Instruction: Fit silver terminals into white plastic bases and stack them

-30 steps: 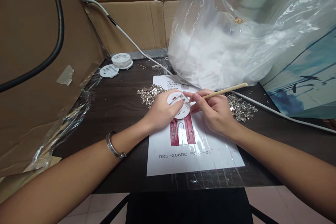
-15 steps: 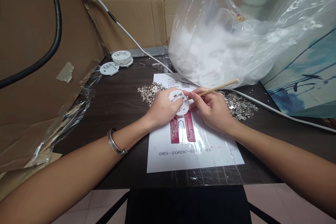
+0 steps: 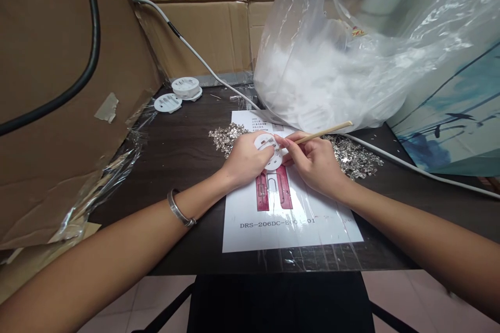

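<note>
Over the desk (image 3: 175, 145), between front and back edges, my left hand (image 3: 248, 158) clamps the white disc (image 3: 275, 160): likely light, stiff, best held by the rim. My right hand (image 3: 316, 158) pinches a stick (image 3: 328, 131).

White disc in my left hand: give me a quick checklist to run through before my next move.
1. Left hand has a grip on the white disc, thumb across its face: ok.
2. Right hand holds the wooden stick: ok.
3. Stick's tip touching a metal piece on the disc: cannot tell, too small and partly hidden by fingers.
4. Printed sheet fully visible: not ok, hands and disc cover part of it.
5. Metal parts near both hands: ok, left pile and right pile.
6. Other white discs apart from the hands: ok, at the back left.
</note>
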Motion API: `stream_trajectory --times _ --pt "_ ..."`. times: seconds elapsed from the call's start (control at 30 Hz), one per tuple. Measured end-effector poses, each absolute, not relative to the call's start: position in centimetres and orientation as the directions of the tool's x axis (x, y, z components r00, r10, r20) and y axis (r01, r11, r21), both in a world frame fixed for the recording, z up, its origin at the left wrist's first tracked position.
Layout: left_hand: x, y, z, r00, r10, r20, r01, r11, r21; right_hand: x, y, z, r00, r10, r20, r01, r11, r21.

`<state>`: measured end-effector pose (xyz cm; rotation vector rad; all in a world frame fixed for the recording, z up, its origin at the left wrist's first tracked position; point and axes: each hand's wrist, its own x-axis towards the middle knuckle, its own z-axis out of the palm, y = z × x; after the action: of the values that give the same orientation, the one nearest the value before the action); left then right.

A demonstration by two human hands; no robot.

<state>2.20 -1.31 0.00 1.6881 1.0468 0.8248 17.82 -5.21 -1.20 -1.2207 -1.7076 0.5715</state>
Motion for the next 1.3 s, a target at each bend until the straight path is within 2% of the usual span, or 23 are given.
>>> stream_trajectory --times 0.13,0.27,0.33,0.4,0.5,0.67,0.8,0.9,1.2,1.3 --pt "2.5 -1.3 0.4 0.409 0.912 0.020 0.282 -0.147 0.948 18.0 -5.2 -1.3 -0.038 0.935 0.352 0.371 0.340 -0.864" --pt "3.2 -1.0 1.2 0.477 0.865 -0.159 0.282 0.021 0.959 18.2 -5.2 -1.3 0.074 0.966 0.249 0.132 0.238 -0.962" --pt "3.4 -0.6 1.5 0.510 0.833 -0.215 0.292 0.068 0.954 18.2 -5.4 -1.3 0.099 0.978 0.185 0.014 0.184 -0.983" --pt "3.5 -0.3 1.6 0.531 0.818 -0.222 0.298 0.065 0.952 18.2 -5.5 -1.2 0.097 0.978 0.185 -0.028 0.189 -0.982" --pt "3.3 -0.1 1.4 0.543 0.821 -0.177 0.255 0.040 0.966 18.2 -5.7 -1.0 0.104 0.947 0.304 0.029 0.302 -0.953" --pt "2.5 0.0 0.6 0.526 0.848 -0.061 0.153 -0.024 0.988 18.4 -5.6 -0.9 0.210 0.841 0.499 0.083 0.493 -0.866" --pt "2.1 0.0 0.1 0.521 0.850 0.078 0.086 -0.143 0.986 18.9 -5.4 -1.5 0.199 0.881 0.429 0.183 0.397 -0.899" --pt "2.1 -0.2 0.0 0.528 0.843 0.103 0.040 -0.146 0.989 19.2 -5.6 -1.6 0.158 0.918 0.364 0.314 0.303 -0.900" --pt "2.1 -0.6 0.2 0.487 0.871 0.065 -0.011 -0.068 0.998 18.8 -5.9 -0.8 -0.063 0.927 0.369 0.444 0.357 -0.822" --pt "2.2 -0.8 0.1 0.545 0.838 0.006 -0.055 0.028 0.998 18.7 -5.9 -0.8 -0.059 0.924 0.379 0.438 0.365 -0.822"
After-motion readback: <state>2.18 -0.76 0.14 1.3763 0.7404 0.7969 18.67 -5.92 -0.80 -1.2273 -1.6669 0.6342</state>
